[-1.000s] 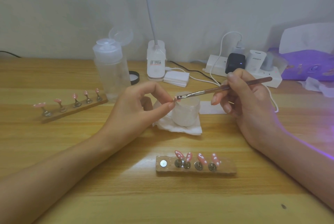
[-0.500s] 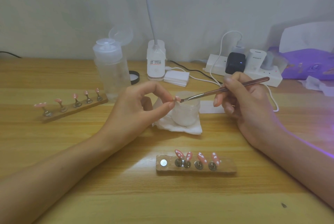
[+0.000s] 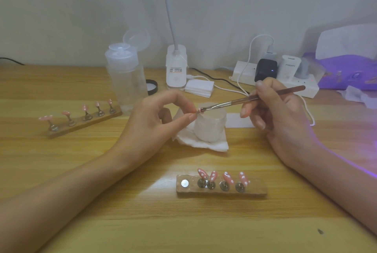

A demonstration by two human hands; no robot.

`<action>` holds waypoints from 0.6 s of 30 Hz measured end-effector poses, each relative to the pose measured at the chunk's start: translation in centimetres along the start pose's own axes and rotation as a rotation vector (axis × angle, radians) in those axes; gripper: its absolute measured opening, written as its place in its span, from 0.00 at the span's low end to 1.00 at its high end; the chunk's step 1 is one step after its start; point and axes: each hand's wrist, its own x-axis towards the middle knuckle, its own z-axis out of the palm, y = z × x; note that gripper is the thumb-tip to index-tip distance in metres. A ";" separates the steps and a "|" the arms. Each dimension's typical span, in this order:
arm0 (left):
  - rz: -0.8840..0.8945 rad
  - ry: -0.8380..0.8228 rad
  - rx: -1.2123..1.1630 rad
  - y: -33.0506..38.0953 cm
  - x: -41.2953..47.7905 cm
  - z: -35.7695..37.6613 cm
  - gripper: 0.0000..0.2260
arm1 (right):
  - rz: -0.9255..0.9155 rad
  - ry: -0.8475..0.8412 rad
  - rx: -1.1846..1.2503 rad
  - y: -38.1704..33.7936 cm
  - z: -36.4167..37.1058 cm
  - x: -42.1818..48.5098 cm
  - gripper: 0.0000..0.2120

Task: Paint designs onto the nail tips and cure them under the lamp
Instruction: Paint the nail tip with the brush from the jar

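Left hand (image 3: 155,118): nail tip (image 3: 199,110) pinched at fingers (image 3: 186,119), jar (image 3: 211,128) just beyond. Right hand (image 3: 279,114): brush (image 3: 251,99) gripped, bristles touching tip. Risk: design smeared if pinch slips or brush pressed hard.

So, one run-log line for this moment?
left hand pinches small pink nail tip; right hand holds slim metal brush; brush touching tip

Left hand (image 3: 155,122), right hand (image 3: 285,120): fingertip pinches.
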 end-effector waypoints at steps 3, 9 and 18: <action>0.009 0.009 0.000 -0.1 0.1 0.0 0.04 | 0.013 0.021 -0.056 0.0 0.1 0.0 0.13; 0.052 0.005 0.007 -0.2 0.1 0.0 0.06 | 0.014 0.045 0.069 -0.1 0.0 0.0 0.14; 0.110 0.025 0.056 -0.2 0.0 0.0 0.06 | 0.039 0.009 -0.001 0.0 0.1 0.1 0.14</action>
